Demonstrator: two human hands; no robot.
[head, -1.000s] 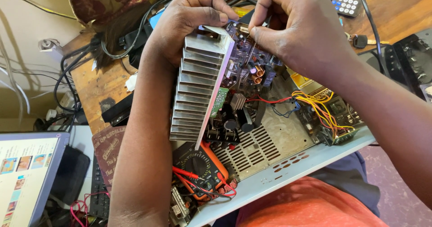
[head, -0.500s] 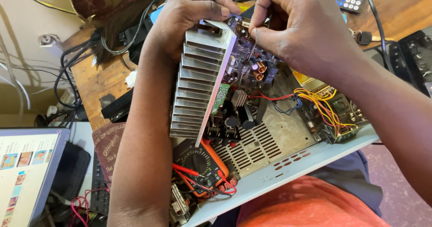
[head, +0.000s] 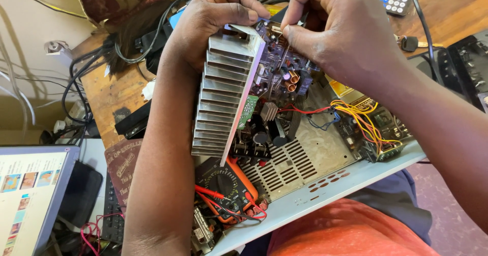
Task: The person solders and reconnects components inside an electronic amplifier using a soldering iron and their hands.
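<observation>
- Holding up the circuit board (head: 277, 65) by its ribbed metal heat sink (head: 223, 98), the left hand (head: 213, 22) is wrapped tight round the top, above the open metal case (head: 325, 185).
- That board looks stiff, a bit heavy, and easy to break; the fins are the safest place to hold.
- The right hand (head: 335, 32) has its fingertips (head: 292, 32) pinched together on a tiny part at the board's top; I cannot tell which.

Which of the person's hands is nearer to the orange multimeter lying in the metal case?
Left. The left hand grips the top of the finned heatsink, above the orange multimeter. The right hand pinches at the circuit board, farther away on the right.
</observation>
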